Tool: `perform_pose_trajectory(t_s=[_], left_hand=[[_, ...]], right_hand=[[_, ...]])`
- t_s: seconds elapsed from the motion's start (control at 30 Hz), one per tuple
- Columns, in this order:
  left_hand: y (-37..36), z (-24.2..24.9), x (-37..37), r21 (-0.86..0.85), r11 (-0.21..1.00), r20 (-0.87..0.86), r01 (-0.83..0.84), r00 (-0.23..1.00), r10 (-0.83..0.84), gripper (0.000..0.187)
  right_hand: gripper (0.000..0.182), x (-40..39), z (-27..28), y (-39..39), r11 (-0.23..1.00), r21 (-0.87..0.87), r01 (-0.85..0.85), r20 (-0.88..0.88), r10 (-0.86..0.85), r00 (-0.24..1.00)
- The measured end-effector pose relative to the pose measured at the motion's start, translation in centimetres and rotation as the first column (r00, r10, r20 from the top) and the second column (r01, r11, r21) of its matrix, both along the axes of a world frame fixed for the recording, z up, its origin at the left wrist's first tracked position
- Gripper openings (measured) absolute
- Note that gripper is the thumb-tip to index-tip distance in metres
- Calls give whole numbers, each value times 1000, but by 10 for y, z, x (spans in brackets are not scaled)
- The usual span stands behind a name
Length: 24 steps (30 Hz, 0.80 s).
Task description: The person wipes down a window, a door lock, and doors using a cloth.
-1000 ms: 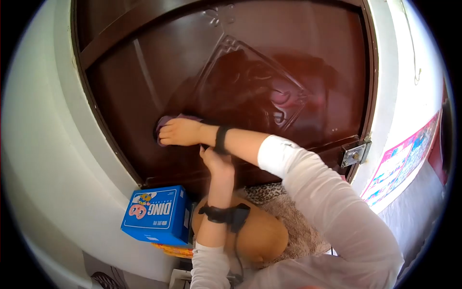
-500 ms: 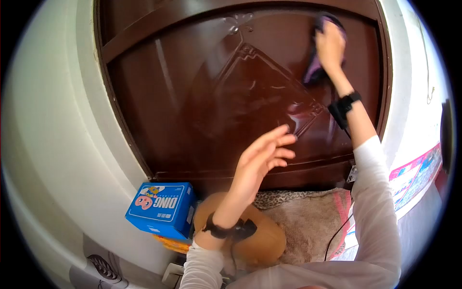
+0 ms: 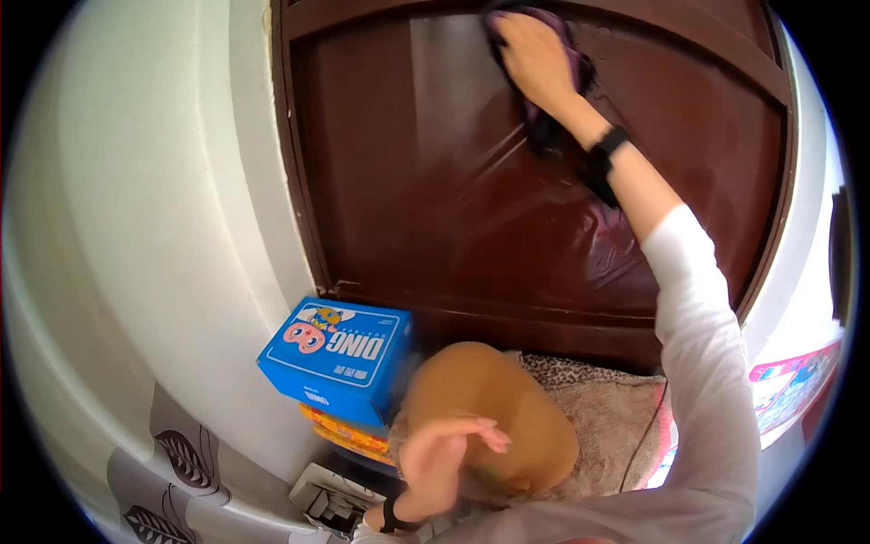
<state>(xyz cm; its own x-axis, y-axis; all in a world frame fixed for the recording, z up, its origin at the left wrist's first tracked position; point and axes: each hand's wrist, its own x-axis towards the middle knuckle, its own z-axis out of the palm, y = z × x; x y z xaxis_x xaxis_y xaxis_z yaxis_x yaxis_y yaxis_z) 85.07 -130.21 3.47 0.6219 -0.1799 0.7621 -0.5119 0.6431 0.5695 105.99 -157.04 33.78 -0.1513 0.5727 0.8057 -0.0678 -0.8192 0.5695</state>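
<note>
right hand (image 3: pixel 533 54): soft purple cleaning cloth (image 3: pixel 551 82) is pressed flat, fingers closed over it, high on glossy dark-brown wooden door (image 3: pixel 435 208) | cloth: judged light, limp, best bunched in palm | left hand (image 3: pixel 444 458): held empty, fingers loosely spread, near blue cardboard box (image 3: pixel 337 358)

A single head-worn fisheye camera looks forward and down, close to the brown door (image 3: pixel 507 208).

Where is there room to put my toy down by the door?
The fuzzy mat is bare between the tan round thing and the door. It is crowded at the left corner: the blue box sits on a stack against the white wall. The right hand presses a purple cloth on the door; the left hand hangs free.
</note>
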Motion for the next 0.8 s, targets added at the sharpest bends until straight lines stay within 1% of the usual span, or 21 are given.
perform_pose_trajectory(t_s=[0.03,0.07,0.1,0.13,0.2,0.23,0.27,0.33,0.37,0.4,0.47,0.5,0.53,0.57,0.6,0.67,0.7,0.73,0.77,0.8], left_hand=[[4,-6,0,14,999,-18,-29,999,29,21],[8,-11,0,25,998,-35,-56,998,57,21],[13,-17,4,45,997,-20,-60,998,61,22],[16,-17,7,67,994,-32,-83,996,85,24],[25,-14,8,123,984,-63,-127,989,135,26],[32,-9,10,148,984,-69,-96,992,107,30],[33,-4,13,148,984,-68,-101,991,112,31],[37,1,14,156,982,-66,-111,990,122,32],[40,-2,13,170,983,-50,-67,996,77,33],[42,-3,10,238,970,-16,-57,998,62,32],[46,-5,3,373,927,55,-39,998,20,31],[43,-3,-7,397,915,5,-69,997,74,28],[42,-9,-8,427,902,24,-59,998,54,28],[42,-14,-11,479,875,39,-65,998,53,28],[42,-19,-12,529,845,54,-73,997,53,28],[43,-33,-9,563,810,165,-161,983,80,27],[44,-40,-5,579,789,222,-205,971,89,26],[45,-48,-3,588,788,179,-184,979,95,27],[44,-58,-3,595,788,131,-158,986,99,28],[41,-69,-2,599,790,83,-131,991,102,28]], right_hand=[[25,12,4,27,987,-73,-145,-10,145,989],[31,30,4,46,981,-82,-179,-13,178,984],[31,49,6,62,970,-98,-224,-62,218,974],[31,68,2,78,968,-129,-216,-76,208,975],[25,86,-24,100,958,-152,-245,-266,199,943],[24,83,-42,110,970,-148,-191,-429,111,897],[22,76,-60,115,978,-160,-131,-573,16,819],[19,77,-113,110,897,-379,-226,-583,-42,812],[18,81,-139,104,860,-423,-284,-627,-52,777],[18,84,-165,99,816,-464,-344,-667,-67,742],[19,82,-206,94,781,-467,-414,-714,-56,698],[13,72,-218,95,767,-494,-410,-762,-154,629],[11,63,-227,97,747,-521,-412,-795,-251,552],[9,55,-230,100,684,-557,-471,-795,-276,540],[9,54,-226,102,693,-535,-483,-811,-260,524],[9,59,-212,107,710,-486,-509,-841,-223,492],[10,70,-203,108,781,-422,-460,-840,-147,522],[14,56,-172,124,848,-457,-269,-802,-261,537],[18,68,-150,125,878,-415,-238,-744,-177,644],[33,77,-118,134,902,-429,-56,-705,-295,645]])
